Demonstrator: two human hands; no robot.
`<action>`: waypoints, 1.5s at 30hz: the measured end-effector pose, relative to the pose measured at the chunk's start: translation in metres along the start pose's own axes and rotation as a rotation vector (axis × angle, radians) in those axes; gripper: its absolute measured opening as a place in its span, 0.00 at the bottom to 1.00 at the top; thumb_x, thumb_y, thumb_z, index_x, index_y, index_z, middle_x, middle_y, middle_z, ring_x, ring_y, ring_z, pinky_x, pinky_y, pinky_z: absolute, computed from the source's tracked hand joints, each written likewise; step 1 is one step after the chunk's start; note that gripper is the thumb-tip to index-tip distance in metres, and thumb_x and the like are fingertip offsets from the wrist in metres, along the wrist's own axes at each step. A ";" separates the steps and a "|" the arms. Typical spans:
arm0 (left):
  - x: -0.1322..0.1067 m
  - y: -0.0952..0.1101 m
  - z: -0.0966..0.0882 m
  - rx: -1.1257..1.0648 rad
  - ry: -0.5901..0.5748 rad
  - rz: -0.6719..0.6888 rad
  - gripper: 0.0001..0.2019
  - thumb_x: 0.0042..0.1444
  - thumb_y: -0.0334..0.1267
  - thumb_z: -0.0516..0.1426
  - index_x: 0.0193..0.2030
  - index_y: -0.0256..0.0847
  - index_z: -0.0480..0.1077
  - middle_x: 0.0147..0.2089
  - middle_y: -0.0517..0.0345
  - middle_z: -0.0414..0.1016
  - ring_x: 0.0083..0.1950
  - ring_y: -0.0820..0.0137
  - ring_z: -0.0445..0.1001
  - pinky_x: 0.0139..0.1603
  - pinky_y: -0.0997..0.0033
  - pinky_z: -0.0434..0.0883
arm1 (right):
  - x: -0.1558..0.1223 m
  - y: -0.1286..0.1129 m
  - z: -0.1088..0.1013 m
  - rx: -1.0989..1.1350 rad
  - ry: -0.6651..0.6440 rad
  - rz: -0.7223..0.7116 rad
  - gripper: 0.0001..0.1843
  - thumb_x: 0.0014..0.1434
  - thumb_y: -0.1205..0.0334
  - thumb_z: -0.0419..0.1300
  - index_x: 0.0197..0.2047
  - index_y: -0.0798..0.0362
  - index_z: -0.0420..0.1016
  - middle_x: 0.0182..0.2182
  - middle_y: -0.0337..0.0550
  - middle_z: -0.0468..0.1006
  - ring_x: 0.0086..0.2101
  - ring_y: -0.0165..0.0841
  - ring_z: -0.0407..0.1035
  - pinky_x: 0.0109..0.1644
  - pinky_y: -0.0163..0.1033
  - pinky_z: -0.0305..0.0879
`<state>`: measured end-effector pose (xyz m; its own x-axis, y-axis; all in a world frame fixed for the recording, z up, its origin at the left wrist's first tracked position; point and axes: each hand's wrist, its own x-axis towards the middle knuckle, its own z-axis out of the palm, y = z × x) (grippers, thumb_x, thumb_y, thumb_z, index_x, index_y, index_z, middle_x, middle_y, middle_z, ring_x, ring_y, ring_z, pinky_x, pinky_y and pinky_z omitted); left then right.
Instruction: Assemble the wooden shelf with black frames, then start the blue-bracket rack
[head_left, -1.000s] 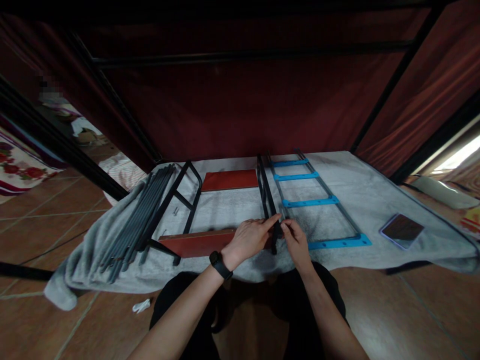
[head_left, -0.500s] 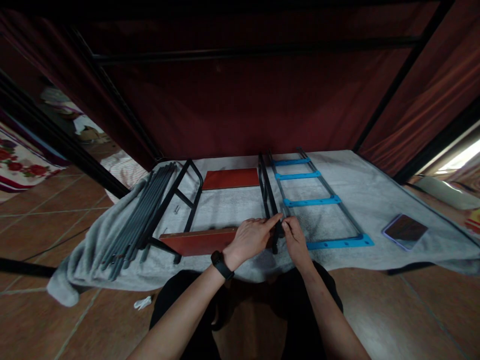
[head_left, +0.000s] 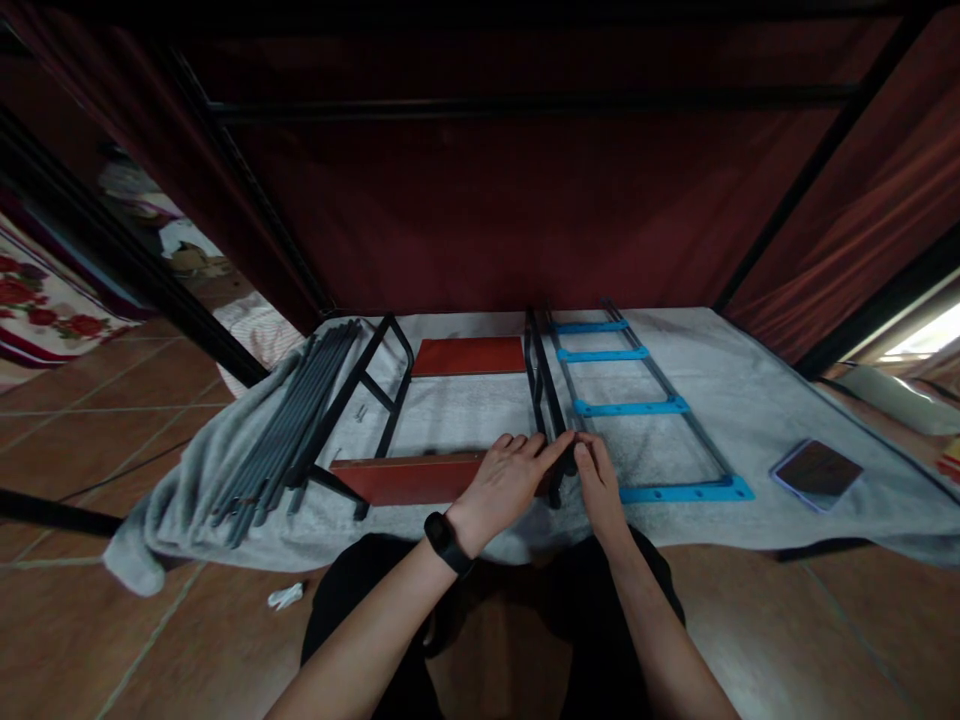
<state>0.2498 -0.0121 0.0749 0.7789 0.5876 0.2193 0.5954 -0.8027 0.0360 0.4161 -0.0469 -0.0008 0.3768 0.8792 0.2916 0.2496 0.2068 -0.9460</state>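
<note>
The left hand lay over the right end of the red front board, index finger stretched to the black frame at that end. The right hand was just past the same end, fingers bent near the frame. The hands nearly met; whether either gripped anything, I could not tell. Left of the front board lay grey tubes; right of it, a blue-barred rack.

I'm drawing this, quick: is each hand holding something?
Left hand: over the nearer red board, index finger toward nearest black frame; grip unclear.
Right hand: fingers bent beside that frame; grip unclear.
</note>
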 end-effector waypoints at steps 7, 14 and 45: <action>-0.033 -0.013 -0.003 0.001 0.081 -0.111 0.30 0.66 0.34 0.52 0.74 0.47 0.49 0.60 0.50 0.71 0.60 0.63 0.69 0.67 0.54 0.58 | -0.006 0.001 0.002 -0.086 0.036 -0.131 0.22 0.68 0.49 0.49 0.59 0.51 0.66 0.55 0.51 0.71 0.55 0.40 0.66 0.60 0.52 0.63; -0.108 -0.037 -0.005 -0.208 0.380 -0.368 0.21 0.68 0.35 0.50 0.67 0.49 0.63 0.63 0.51 0.70 0.66 0.63 0.66 0.71 0.50 0.54 | -0.027 -0.012 0.009 -0.499 0.160 -0.544 0.20 0.65 0.60 0.55 0.59 0.52 0.68 0.55 0.55 0.70 0.57 0.46 0.64 0.61 0.59 0.60; -0.182 -0.127 0.034 -1.028 0.938 -1.033 0.28 0.68 0.57 0.42 0.60 0.40 0.68 0.61 0.49 0.73 0.65 0.64 0.67 0.68 0.61 0.63 | -0.028 -0.054 0.115 -0.904 -0.279 -0.739 0.16 0.68 0.57 0.53 0.55 0.53 0.72 0.44 0.48 0.78 0.45 0.41 0.71 0.63 0.55 0.54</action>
<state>0.0396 -0.0139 -0.0030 -0.4041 0.9039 0.1404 0.0849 -0.1157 0.9896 0.2899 -0.0333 0.0256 -0.2997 0.7605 0.5760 0.9020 0.4225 -0.0885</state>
